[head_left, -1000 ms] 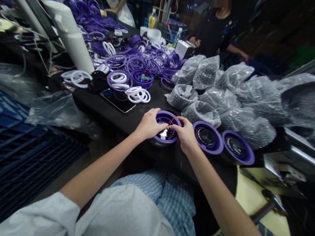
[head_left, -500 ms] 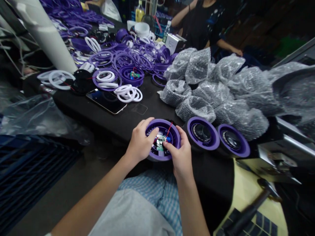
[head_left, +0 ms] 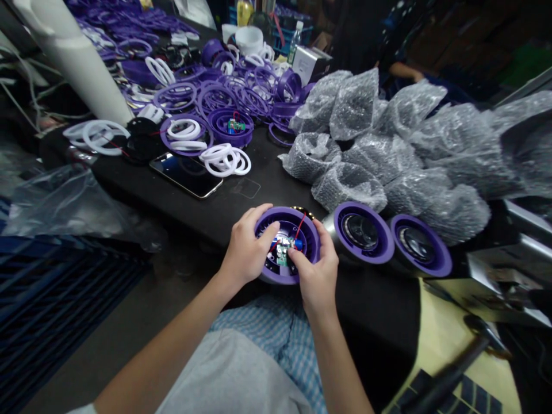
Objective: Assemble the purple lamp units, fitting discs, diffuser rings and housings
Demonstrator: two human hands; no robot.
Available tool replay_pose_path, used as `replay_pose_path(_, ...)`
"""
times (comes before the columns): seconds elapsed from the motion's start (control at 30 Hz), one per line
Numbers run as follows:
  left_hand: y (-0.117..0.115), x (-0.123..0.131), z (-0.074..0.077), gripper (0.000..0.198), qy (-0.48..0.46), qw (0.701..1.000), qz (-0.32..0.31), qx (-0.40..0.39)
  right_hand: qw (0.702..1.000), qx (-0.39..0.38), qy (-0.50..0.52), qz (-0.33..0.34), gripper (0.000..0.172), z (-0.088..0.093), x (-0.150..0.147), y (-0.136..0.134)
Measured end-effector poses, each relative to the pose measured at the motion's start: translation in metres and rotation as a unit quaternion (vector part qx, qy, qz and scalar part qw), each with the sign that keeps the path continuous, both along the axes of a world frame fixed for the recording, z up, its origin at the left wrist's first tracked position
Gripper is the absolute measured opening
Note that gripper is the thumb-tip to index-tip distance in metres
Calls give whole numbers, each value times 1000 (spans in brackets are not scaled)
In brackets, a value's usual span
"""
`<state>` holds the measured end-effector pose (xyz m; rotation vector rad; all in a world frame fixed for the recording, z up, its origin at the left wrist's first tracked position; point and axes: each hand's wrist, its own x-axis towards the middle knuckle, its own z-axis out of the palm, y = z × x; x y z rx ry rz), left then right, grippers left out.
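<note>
A round purple plastic housing (head_left: 276, 278) sits between my two hands above my lap, its open side facing me. Inside it lie a small green circuit board (head_left: 282, 253), a blue cylindrical part and red wires. My left hand (head_left: 248, 244) is closed around the left rim, thumb over the inner edge. On the other side my right hand (head_left: 318, 267) grips the rim, its thumb pressing at the board. My fingers under the housing are hidden. Just right of it, two purple-rimmed round units (head_left: 364, 233) lie tilted on the black table.
Bubble-wrapped pieces (head_left: 349, 184) are heaped behind the units. A phone (head_left: 186, 175) lies beside white rings (head_left: 225, 160), with piled purple rings (head_left: 218, 100) beyond. A hammer (head_left: 457, 362) rests on yellow paper at right. A white post (head_left: 81, 63) stands at left.
The camera view has shifted slightly, so the table things at right sit farther right. Both hands keep nearly the same hold on the housing, and a gold-dotted edge now shows behind it.
</note>
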<state>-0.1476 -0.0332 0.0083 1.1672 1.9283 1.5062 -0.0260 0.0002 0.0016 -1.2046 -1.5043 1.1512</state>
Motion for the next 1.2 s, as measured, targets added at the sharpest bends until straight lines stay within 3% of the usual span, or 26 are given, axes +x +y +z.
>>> replay_pose_path(0.33,0,-1,-2,34,-17,1000,-1,2,1000,12,-7,1,62,-3,1,0)
replay_pose_path(0.5,0,-2,-3,35,-22,1000,-4,5,998,-21,42,33,63,-4,5,-2)
replay_pose_path(0.57,0,-2,-3,34,-19,1000,-5,5,999,32,3,7,53,5,6,-3)
replay_pose_path(0.67,1,-3,-3,33,-12,1000,-5,5,967,235,-92,-42,32,28,0,7)
replay_pose_path(0.73,1,-3,-3,33,-11,1000,-5,6,933,324,-159,-1,29,42,-8,26)
replay_pose_path(0.77,1,-3,-3,33,-11,1000,-6,7,921,324,-209,50,30,46,-12,39)
replay_pose_path(0.87,1,-4,-3,35,-13,1000,-8,8,866,209,-384,245,33,50,-24,82)
replay_pose_path(0.97,0,-4,-2,37,-13,1000,-13,4,819,165,-411,364,22,51,-28,111)
replay_pose_path(1.07,-1,-3,-1,40,-10,1000,-16,2,816,207,-391,373,14,61,-27,112)
replay_pose_path(1.2,-2,-2,0,42,-11,1000,-24,-2,850,291,-329,290,22,78,-28,86)
